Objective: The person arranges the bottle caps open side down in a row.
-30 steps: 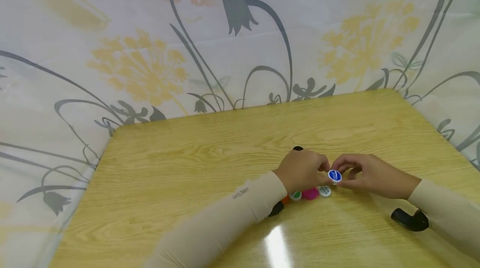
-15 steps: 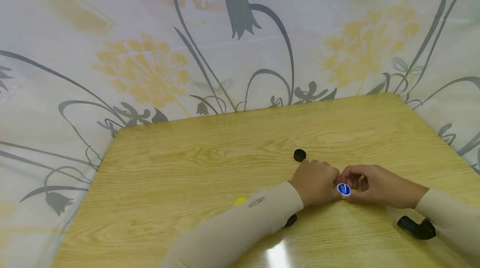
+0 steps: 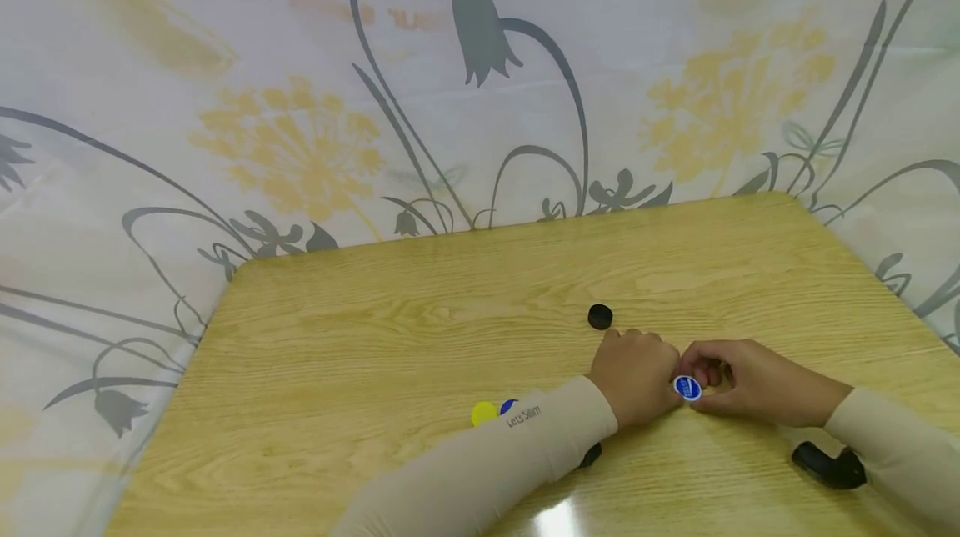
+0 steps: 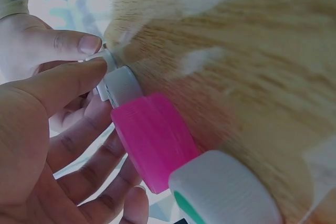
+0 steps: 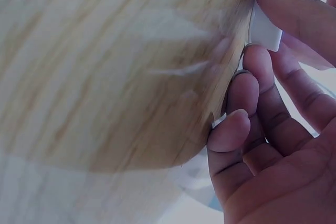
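A bottle cap (image 3: 687,388) with a blue-and-white top stands between my two hands, close to the table. My right hand (image 3: 757,384) pinches it between thumb and fingers; its white side (image 5: 265,29) shows in the right wrist view. From the other side my left hand (image 3: 637,377) pinches the cap too, thumb along its edge. In the left wrist view a row of caps runs away from it: a white cap (image 4: 125,85), a pink cap (image 4: 155,140) and a white cap with a green top (image 4: 226,192). The left arm hides this row in the head view.
A black cap (image 3: 600,317) lies behind the left hand. A yellow cap (image 3: 484,414) and a blue cap (image 3: 509,406) show beside the left sleeve (image 3: 487,454). Black wrist devices, one a curved piece (image 3: 828,466), sit by each forearm. A patterned curtain (image 3: 420,103) hangs behind the wooden table (image 3: 337,337).
Both hands have moved down and slightly right in the head view, still pinching the blue-topped cap. The black, yellow and blue caps have come into fuller view, while the row is now covered by the left arm.
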A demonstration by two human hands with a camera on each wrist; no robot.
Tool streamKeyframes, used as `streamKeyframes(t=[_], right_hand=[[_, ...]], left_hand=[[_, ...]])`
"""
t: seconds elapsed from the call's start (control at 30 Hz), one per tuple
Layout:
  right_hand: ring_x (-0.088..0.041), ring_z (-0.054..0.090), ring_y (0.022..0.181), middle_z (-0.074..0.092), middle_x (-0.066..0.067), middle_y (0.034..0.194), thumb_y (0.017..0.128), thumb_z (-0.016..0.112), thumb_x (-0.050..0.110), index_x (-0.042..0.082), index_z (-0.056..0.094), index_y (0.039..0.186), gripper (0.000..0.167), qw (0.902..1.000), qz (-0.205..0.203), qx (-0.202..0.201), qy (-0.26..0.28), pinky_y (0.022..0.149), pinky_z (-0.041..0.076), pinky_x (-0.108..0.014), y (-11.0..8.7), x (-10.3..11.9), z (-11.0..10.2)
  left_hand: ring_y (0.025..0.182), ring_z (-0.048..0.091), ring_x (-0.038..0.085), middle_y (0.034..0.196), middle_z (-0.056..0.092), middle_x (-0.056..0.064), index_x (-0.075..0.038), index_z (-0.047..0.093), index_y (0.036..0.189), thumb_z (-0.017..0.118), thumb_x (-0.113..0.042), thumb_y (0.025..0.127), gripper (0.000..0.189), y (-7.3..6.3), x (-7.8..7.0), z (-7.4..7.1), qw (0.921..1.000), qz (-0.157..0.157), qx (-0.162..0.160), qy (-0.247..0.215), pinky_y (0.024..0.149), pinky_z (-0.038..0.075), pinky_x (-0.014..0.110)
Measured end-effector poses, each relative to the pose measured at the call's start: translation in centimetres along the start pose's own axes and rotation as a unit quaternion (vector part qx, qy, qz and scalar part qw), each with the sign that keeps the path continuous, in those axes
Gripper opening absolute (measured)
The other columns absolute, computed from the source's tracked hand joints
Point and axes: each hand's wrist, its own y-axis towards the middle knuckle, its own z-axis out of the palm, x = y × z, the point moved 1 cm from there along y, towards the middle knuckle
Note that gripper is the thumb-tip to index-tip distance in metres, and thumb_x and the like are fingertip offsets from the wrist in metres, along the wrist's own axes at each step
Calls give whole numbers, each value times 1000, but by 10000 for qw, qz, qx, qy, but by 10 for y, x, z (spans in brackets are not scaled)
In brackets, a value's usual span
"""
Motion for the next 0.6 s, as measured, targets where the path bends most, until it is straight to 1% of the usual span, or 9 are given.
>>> streamKeyframes(t=[0.2, 0.37, 0.43, 0.53, 0.6], right_hand=[[1, 49, 74, 53, 13, 83, 88, 78, 23, 19, 64, 105, 23, 10000, 32, 18, 18, 62, 43, -18, 0, 0, 1], [2, 48, 74, 53, 13, 83, 87, 79, 22, 18, 64, 106, 24, 10000, 19, -39, -43, 61, 43, -18, -1, 0, 2], [3, 48, 74, 54, 14, 83, 87, 79, 21, 18, 64, 106, 24, 10000, -7, -61, -62, 61, 44, -18, -1, 0, 2], [2, 48, 75, 54, 14, 84, 88, 78, 22, 17, 64, 108, 26, 9999, -35, -45, -89, 62, 44, -17, -1, 0, 2], [2, 49, 76, 54, 13, 86, 88, 78, 22, 15, 63, 113, 30, 10000, 3, 27, -66, 62, 44, -18, -2, 0, 1]], left_hand=[[66, 50, 3, 70, 56, -17, -32, 60, 65, 72, -46, 89, 30, -1, -1, 0, 10000, 2, -28, -9, 69, 39, 29], [66, 50, 4, 69, 57, -16, -32, 60, 62, 72, -45, 89, 33, 0, -1, 0, 10000, 43, -28, -22, 70, 41, 30], [67, 51, 4, 70, 57, -16, -31, 59, 63, 72, -46, 89, 33, -1, 0, -1, 10000, 51, -28, 38, 71, 42, 30], [68, 53, 4, 71, 58, -16, -30, 60, 68, 71, -49, 89, 30, -2, 2, -3, 9998, 98, -39, 191, 74, 46, 30], [72, 56, 4, 76, 61, -15, -31, 65, 77, 70, -52, 89, 25, -4, 4, -7, 9995, 141, -84, 287, 78, 49, 31]])
